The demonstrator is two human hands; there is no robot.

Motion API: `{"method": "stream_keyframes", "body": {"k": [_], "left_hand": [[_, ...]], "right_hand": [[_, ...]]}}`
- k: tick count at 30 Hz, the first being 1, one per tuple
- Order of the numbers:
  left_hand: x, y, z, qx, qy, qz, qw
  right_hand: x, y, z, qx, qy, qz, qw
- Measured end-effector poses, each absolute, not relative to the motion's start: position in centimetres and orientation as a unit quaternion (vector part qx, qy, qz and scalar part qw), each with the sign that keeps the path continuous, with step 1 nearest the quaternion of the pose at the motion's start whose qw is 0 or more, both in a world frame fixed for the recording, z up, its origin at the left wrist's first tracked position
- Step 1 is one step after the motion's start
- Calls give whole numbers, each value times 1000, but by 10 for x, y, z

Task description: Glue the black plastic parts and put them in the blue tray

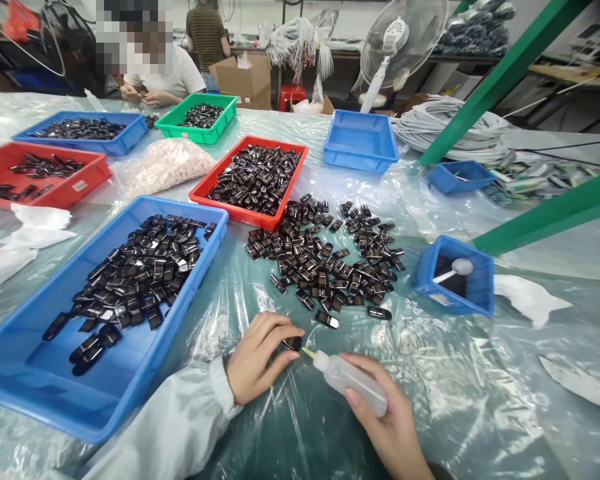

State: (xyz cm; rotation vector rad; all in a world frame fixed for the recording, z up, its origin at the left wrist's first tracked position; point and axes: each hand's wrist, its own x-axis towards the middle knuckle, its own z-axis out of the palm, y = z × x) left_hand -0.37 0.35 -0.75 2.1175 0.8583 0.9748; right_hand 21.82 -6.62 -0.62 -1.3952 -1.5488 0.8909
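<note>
- Green worktop under clear plastic sheeting [480, 400]: a broad stretch of sheeting shows from the near edge up to mid-table.
- Long rectangular blue plastic tray [40, 367], part-filled: toward the near left corner.
- Loose heap of glossy black oblong pieces [325, 267]: mid-worktop, beyond both hands.
- Rectangular red plastic tray [236, 213], filled with like pieces: behind the heap's left edge.
- Translucent plastic squeeze bottle [347, 380]: in the right hand [395, 417], tilted, yellow nozzle tip [309, 353] toward the left fingers.
- Single glossy black piece [293, 343]: between left thumb and forefinger, just beside the nozzle; contact cannot be told.
- Fingers: left hand [253, 360] pinching that piece, fingertips slightly parted; right thumb and fingers curled around the bottle.
</note>
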Motion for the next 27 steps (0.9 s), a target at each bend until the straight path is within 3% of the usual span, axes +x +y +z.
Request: {"method": "stream_keyframes", "body": {"k": [12, 27], "left_hand": [[2, -2, 1, 743, 333, 414, 407], [1, -5, 2, 739, 331, 416, 413]], "right_hand": [[221, -58, -1, -576, -564, 367, 464], [224, -49, 5, -589, -550, 388, 447]]}}
